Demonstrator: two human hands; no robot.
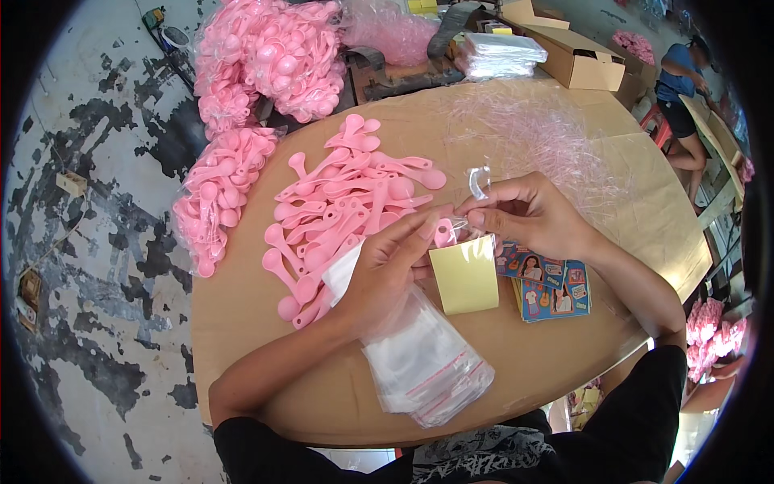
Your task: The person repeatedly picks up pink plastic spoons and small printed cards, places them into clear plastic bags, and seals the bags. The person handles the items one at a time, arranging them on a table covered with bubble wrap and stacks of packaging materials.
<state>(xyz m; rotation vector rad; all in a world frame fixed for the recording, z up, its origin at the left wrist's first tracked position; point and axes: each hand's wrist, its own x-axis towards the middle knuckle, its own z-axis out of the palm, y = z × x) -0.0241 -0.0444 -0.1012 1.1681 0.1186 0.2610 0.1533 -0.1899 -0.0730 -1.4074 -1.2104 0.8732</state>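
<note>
Both hands hold one small transparent bag (459, 228) by its upper edge above the table. Inside it I see a yellow card (465, 276) and the holed handle end of a pink measuring spoon (444, 232). My left hand (387, 262) pinches the bag's left side. My right hand (536, 214) is closed on its top right, and a short curled transparent strip (479, 182) sticks up by the fingers. Beneath my left hand lies a stack of transparent bags (427, 355). Printed blue cards (556, 282) are piled under my right wrist.
Loose pink spoons (343, 210) heap up left of my hands. Thin transparent strips (548, 137) lie scattered beyond my right hand. Bags full of spoons (274, 56), packed plastic sleeves (500, 55) and a cardboard box (580, 60) stand past the far edge. Another person (681, 89) is at the far right.
</note>
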